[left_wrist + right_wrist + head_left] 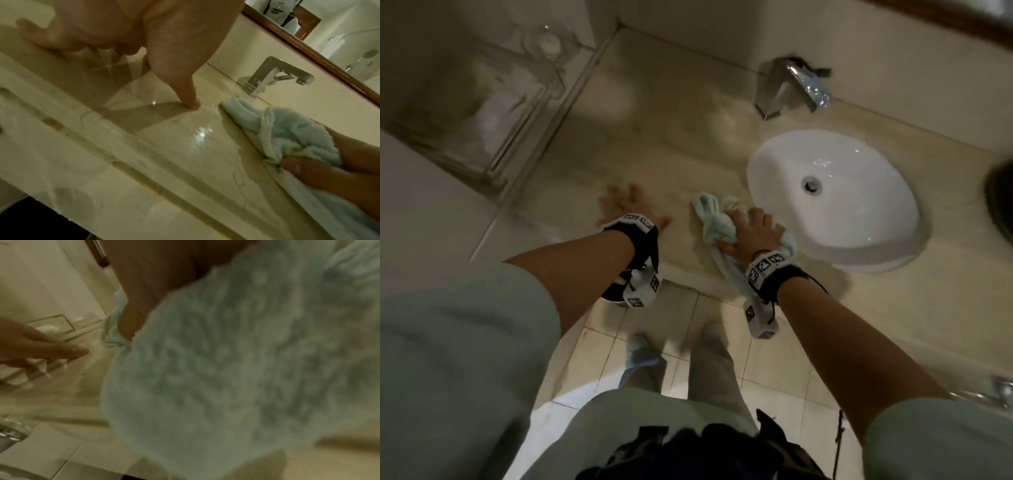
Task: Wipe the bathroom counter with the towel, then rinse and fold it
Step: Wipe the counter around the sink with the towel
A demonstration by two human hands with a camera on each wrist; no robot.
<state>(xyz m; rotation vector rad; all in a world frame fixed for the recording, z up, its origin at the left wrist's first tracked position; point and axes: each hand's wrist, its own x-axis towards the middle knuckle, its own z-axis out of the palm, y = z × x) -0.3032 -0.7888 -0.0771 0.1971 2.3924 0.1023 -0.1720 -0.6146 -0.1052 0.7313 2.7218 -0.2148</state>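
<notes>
A pale blue towel (pixel 714 222) lies bunched on the beige stone counter (pixel 654 144), just left of the white sink (pixel 859 240). My right hand (pixel 748 229) grips the towel and presses it onto the counter; one end hangs over the front edge. In the left wrist view the towel (pixel 287 129) lies beside a wet shiny patch. It fills the right wrist view as a blurred towel (pixel 236 369). My left hand (pixel 626 209) rests flat on the counter with fingers spread, a little left of the towel; its thumb (pixel 191 100) touches the stone.
A chrome faucet (pixel 791 89) stands behind the sink against the wall. A clear glass tray (pixel 476 113) with toiletries sits at the counter's left end. A dark object (pixel 1000 202) shows at the right edge. A wood-framed mirror (pixel 308 48) runs above the counter. Tiled floor lies below.
</notes>
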